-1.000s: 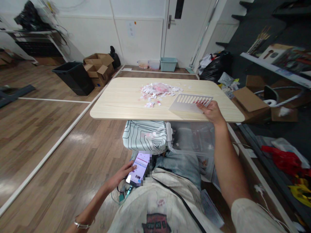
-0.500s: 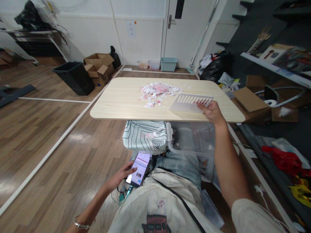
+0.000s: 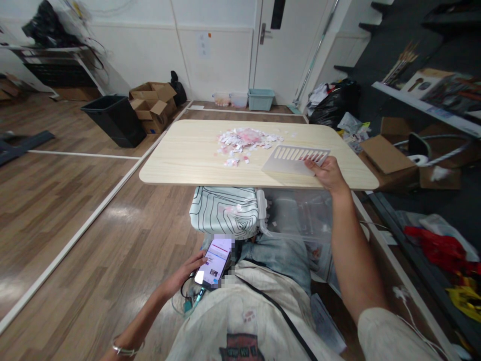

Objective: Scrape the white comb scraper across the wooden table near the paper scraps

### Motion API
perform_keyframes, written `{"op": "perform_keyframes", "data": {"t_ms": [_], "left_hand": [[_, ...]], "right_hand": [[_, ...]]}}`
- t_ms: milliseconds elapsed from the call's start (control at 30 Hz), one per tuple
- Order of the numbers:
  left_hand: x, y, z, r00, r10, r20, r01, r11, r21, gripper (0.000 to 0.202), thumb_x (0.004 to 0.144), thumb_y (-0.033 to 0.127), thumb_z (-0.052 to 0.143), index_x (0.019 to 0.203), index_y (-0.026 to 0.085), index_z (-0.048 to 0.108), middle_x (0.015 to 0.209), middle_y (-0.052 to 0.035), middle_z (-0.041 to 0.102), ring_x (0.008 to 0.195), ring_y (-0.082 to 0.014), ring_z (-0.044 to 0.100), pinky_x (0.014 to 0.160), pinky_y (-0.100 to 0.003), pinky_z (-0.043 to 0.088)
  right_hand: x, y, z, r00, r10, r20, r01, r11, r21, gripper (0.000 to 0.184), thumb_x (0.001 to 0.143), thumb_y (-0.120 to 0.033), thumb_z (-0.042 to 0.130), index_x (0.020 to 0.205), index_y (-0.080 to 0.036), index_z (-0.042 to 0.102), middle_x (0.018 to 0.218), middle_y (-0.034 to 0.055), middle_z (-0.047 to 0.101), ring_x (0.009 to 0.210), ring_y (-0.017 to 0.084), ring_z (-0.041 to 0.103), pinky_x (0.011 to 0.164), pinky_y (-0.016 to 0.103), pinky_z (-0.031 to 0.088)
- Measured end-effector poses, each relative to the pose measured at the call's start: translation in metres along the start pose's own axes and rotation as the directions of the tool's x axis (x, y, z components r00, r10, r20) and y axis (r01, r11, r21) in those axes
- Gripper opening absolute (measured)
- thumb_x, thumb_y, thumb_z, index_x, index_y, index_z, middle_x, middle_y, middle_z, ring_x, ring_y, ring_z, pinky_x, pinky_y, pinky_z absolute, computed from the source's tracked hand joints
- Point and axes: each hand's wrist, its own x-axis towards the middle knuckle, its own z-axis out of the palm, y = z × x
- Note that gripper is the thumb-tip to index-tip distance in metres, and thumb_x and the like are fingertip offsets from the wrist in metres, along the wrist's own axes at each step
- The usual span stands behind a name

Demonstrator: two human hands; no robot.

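Observation:
My right hand is closed around the right end of a white flat scraper with a row of slots. My thumb lies on its face, and its lower edge is at the tabletop. To its left is a heap of small white and pink paper pieces, with a few strays nearer me. Low in front of my body, my left hand is closed on the left side of a lit smartphone. A finger rests at the screen's edge; the grip beneath is hidden. A cable runs from the phone's lower end.
The pale wooden table spans in front of me. Under its near edge are a patterned fabric bin and a clear plastic box. A black trash bin stands left; an open cardboard box is right.
My left finger has drawn back slightly left from the phone's screen toward its edge. The right hand and the scraper stay where they were.

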Motion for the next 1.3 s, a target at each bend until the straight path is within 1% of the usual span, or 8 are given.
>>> {"op": "perform_keyframes", "data": {"t_ms": [100,200,367,533,733,900,1167,1300], "left_hand": [[-0.001,-0.004,-0.003,0.999,0.037,0.017,-0.037,0.999,0.002,0.041,0.096,0.052,0.066,0.122,0.021,0.073,0.129,-0.0074,0.075,0.126,-0.0315,0.064,0.11,-0.04,0.047],[0.0,-0.011,-0.009,0.998,0.052,0.045,-0.052,0.999,-0.004,0.035,0.091,0.042,0.072,0.118,0.021,0.073,0.123,-0.0072,0.075,0.122,-0.0322,0.064,0.106,-0.04,0.048],[0.006,-0.024,-0.024,0.992,0.037,0.124,-0.036,0.999,-0.005,0.057,0.078,0.031,0.08,0.133,0.022,0.068,0.135,-0.0082,0.072,0.127,-0.0363,0.061,0.106,-0.042,0.047],[0.007,-0.029,-0.033,0.988,0.016,0.151,-0.019,1.0,0.021,0.068,0.075,0.024,0.078,0.142,0.025,0.064,0.146,-0.0079,0.066,0.128,-0.0363,0.059,0.108,-0.043,0.044],[0.006,-0.027,-0.033,0.985,0.017,0.171,-0.021,1.0,0.022,0.073,0.073,0.021,0.077,0.145,0.025,0.062,0.147,-0.0086,0.064,0.129,-0.036,0.056,0.108,-0.045,0.043],[0.008,-0.029,-0.036,0.981,0.028,0.191,-0.03,1.0,0.008,0.075,0.072,0.018,0.076,0.145,0.026,0.061,0.15,-0.0086,0.061,0.13,-0.0357,0.054,0.107,-0.045,0.043],[0.009,-0.027,-0.036,0.976,0.028,0.214,-0.034,0.999,0.027,0.072,0.075,0.018,0.076,0.145,0.024,0.059,0.139,-0.0093,0.067,0.131,-0.0366,0.054,0.109,-0.046,0.041],[0.008,-0.028,-0.037,0.979,0.01,0.201,-0.017,0.999,0.033,0.074,0.074,0.019,0.077,0.145,0.026,0.06,0.146,-0.0089,0.063,0.132,-0.0371,0.054,0.11,-0.047,0.041]], "right_hand": [[0.0,0.0,0.0,1.0,0.002,-0.002,-0.002,1.0,0.003,0.057,0.066,-0.076,0.084,0.082,-0.022,0.078,0.087,0.0074,0.081,0.087,0.028,0.076,0.087,0.04,0.062],[0.001,0.001,0.0,1.0,0.004,-0.003,-0.004,1.0,0.006,0.058,0.065,-0.077,0.083,0.083,-0.022,0.078,0.088,0.007,0.081,0.087,0.028,0.076,0.088,0.041,0.062],[0.001,0.002,0.0,1.0,-0.003,0.004,0.003,1.0,0.007,0.061,0.064,-0.079,0.083,0.083,-0.021,0.08,0.089,0.0082,0.081,0.086,0.027,0.076,0.089,0.041,0.062],[0.001,0.004,-0.001,1.0,-0.009,-0.001,0.009,1.0,0.001,0.062,0.065,-0.08,0.082,0.084,-0.02,0.08,0.09,0.0081,0.081,0.087,0.027,0.076,0.088,0.04,0.062],[0.002,0.008,-0.001,1.0,-0.009,-0.013,0.01,1.0,0.019,0.063,0.064,-0.078,0.084,0.086,-0.019,0.081,0.091,0.0079,0.082,0.085,0.025,0.075,0.085,0.038,0.062],[0.002,0.01,-0.002,1.0,-0.014,0.006,0.014,1.0,0.013,0.059,0.069,-0.075,0.083,0.088,-0.02,0.081,0.092,0.0091,0.082,0.09,0.028,0.076,0.088,0.04,0.062],[0.001,0.01,-0.003,1.0,-0.003,0.016,0.003,1.0,-0.003,0.059,0.069,-0.075,0.082,0.089,-0.02,0.081,0.095,0.0116,0.081,0.093,0.031,0.077,0.091,0.045,0.062],[0.001,0.009,-0.002,1.0,-0.016,0.009,0.016,1.0,-0.006,0.059,0.07,-0.075,0.082,0.089,-0.02,0.081,0.095,0.011,0.081,0.092,0.031,0.077,0.09,0.045,0.062]]}}
